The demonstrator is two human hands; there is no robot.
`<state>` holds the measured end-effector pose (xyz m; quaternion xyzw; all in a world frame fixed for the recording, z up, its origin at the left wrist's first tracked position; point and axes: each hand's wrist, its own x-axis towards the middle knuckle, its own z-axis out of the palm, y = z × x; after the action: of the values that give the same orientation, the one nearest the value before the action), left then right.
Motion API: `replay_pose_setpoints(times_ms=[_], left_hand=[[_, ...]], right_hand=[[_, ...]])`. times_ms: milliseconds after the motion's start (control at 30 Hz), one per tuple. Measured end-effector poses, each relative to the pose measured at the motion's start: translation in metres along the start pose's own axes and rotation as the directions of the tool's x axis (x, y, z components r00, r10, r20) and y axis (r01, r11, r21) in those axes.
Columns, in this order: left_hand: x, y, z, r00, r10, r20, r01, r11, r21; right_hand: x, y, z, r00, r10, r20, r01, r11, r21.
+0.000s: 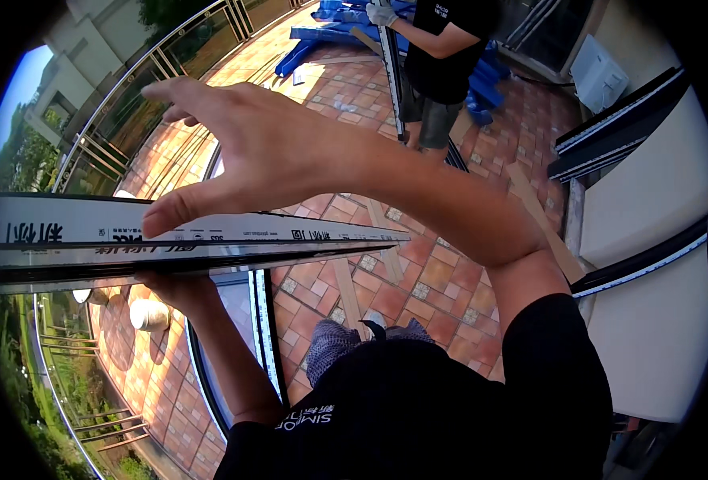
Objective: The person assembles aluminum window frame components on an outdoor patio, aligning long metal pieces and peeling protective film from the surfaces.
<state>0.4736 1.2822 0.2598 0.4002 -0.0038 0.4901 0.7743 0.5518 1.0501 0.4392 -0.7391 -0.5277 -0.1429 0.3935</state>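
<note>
A long window-frame profile (pixel 234 228), black-edged with printed white film, runs level from the left rim and narrows toward the middle. From beneath, my left hand (pixel 180 293) supports it near its left part; the fingers are mostly hidden behind its lower edge. Above the profile, my right hand (pixel 250 148) is open, its fingers stretched out to the left and apart from the profile. The right thumb overlaps the white film in the picture; whether it touches is unclear. My right forearm crosses over the middle from the right.
Another person (pixel 450 48), with a white glove (pixel 381 15), holds a long dark profile (pixel 392 76). Blue sheeting (pixel 346 32) lies behind. A metal railing (pixel 158 68) borders the tiled terrace. A pale bucket (pixel 150 315), cardboard strips (pixel 542 216) and leaning black frames (pixel 610 148) stand around.
</note>
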Motion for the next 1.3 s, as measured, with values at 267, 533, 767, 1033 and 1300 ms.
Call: replay_pose_setpoints(times_ms=[267,533,767,1033,1300], left_hand=[[0.076,-0.208,0.136,0.986,-0.040,0.165,0.021,0.993,0.117],[0.152,-0.389,0.173,0.727,-0.328,0.603,-0.046,0.853,0.519],[0.185,-0.532,0.196,0.554,-0.446,0.703,-0.086,0.809,0.581],[0.186,-0.627,0.191,0.581,-0.517,0.629,-0.092,0.726,0.682],[0.228,-0.676,0.228,0.496,-0.651,0.575,0.065,0.688,0.723]], right_hand=[[0.157,0.111,-0.028,0.932,0.044,-0.360,-0.020,0.997,0.071],[0.121,0.316,-0.054,0.743,0.253,-0.620,-0.105,0.958,0.266],[0.078,0.501,-0.051,0.755,0.317,-0.574,-0.376,0.926,0.017],[0.059,0.618,-0.028,0.713,0.507,-0.484,-0.406,0.862,0.305],[0.053,0.630,-0.057,0.678,0.519,-0.520,-0.589,0.808,0.039]])
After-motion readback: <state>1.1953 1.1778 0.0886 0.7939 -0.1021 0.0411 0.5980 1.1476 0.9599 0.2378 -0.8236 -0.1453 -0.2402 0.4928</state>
